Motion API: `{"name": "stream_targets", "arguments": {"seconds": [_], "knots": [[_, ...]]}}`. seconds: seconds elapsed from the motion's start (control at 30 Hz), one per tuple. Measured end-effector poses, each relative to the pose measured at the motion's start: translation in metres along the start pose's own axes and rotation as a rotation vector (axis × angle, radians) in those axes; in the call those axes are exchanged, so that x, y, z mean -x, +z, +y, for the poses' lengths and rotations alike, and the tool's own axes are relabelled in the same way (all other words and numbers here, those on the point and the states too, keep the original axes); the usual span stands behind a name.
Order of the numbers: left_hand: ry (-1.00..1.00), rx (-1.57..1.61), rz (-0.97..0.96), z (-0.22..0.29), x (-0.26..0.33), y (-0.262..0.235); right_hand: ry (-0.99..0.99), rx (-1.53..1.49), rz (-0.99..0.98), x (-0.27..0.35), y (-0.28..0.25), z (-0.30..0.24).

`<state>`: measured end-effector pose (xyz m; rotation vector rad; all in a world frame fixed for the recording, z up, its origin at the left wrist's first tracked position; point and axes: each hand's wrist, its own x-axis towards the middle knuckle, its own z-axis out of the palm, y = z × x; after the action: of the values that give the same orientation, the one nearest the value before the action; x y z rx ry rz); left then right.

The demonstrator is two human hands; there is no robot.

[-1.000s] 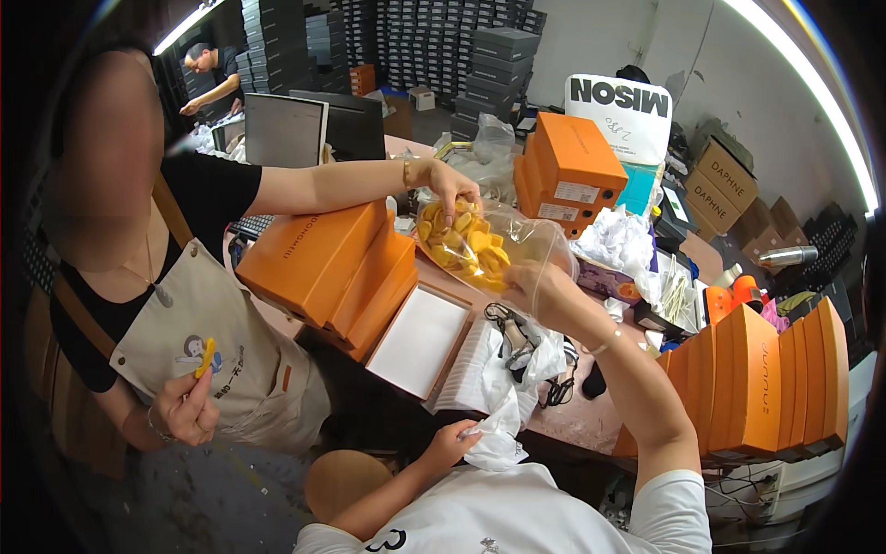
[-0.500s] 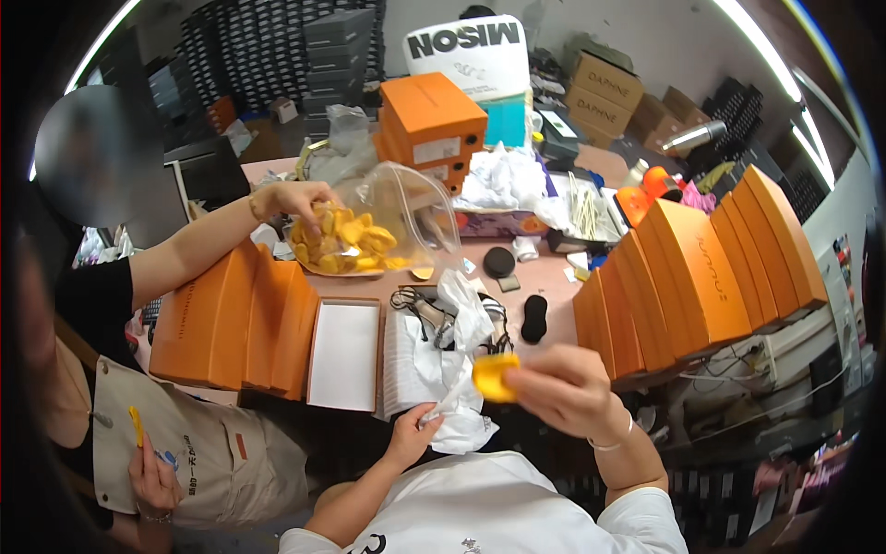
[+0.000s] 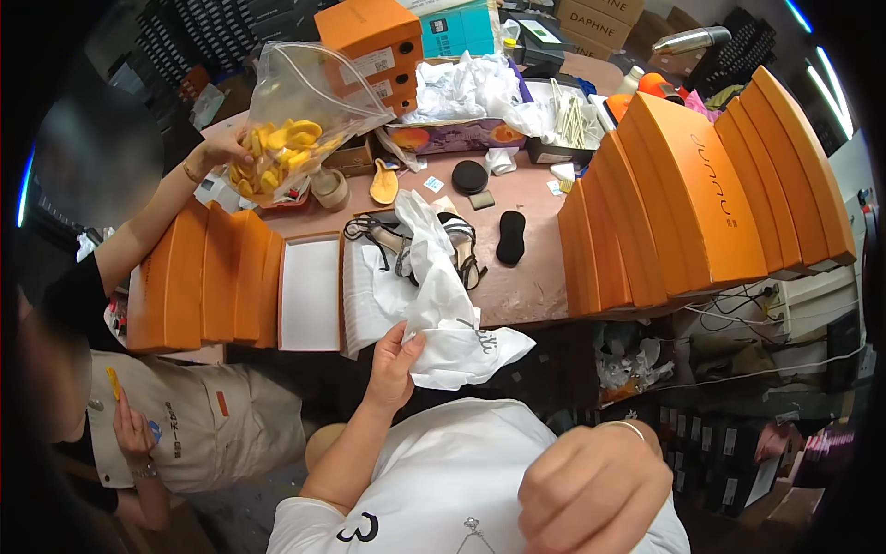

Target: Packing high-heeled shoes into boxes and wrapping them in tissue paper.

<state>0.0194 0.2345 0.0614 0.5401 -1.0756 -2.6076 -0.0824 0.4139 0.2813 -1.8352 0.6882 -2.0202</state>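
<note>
My left hand (image 3: 392,367) grips the lower edge of a white cloth bag (image 3: 457,319) that drapes over black strappy sandals (image 3: 406,247) in an open shoe box on the brown table (image 3: 526,282). My right hand (image 3: 591,489) is curled into a fist close to my chest; the yellow pad it held a moment ago is hidden inside it. Across the table, a co-worker's hand (image 3: 214,148) holds up a clear plastic bag of yellow pads (image 3: 277,157).
Rows of orange shoe boxes stand on edge at the left (image 3: 203,277) and the right (image 3: 701,185). An open box lid with a white inside (image 3: 309,294) lies beside the sandals. Black pads (image 3: 510,235), a yellow pad (image 3: 383,185) and crumpled paper (image 3: 461,83) sit further back.
My right hand took a yellow pad from the clear bag and drew back to my chest, closing into a fist. The view tilted down. My left hand stayed on the white bag.
</note>
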Motion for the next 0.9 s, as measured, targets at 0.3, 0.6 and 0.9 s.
{"name": "stream_targets", "arguments": {"seconds": [0.3,0.6,0.9], "knots": [[-0.215,0.307,0.045,-0.020,0.009,0.055,0.781,0.716,0.436,0.143,-0.053,0.003],[-0.321,0.353,-0.061,-0.028,-0.007,0.039,0.870,0.755,0.352,0.138,-0.050,0.052],[0.215,-0.425,-0.228,0.038,-0.035,-0.028,0.819,0.853,0.519,0.093,-0.043,0.116]]}}
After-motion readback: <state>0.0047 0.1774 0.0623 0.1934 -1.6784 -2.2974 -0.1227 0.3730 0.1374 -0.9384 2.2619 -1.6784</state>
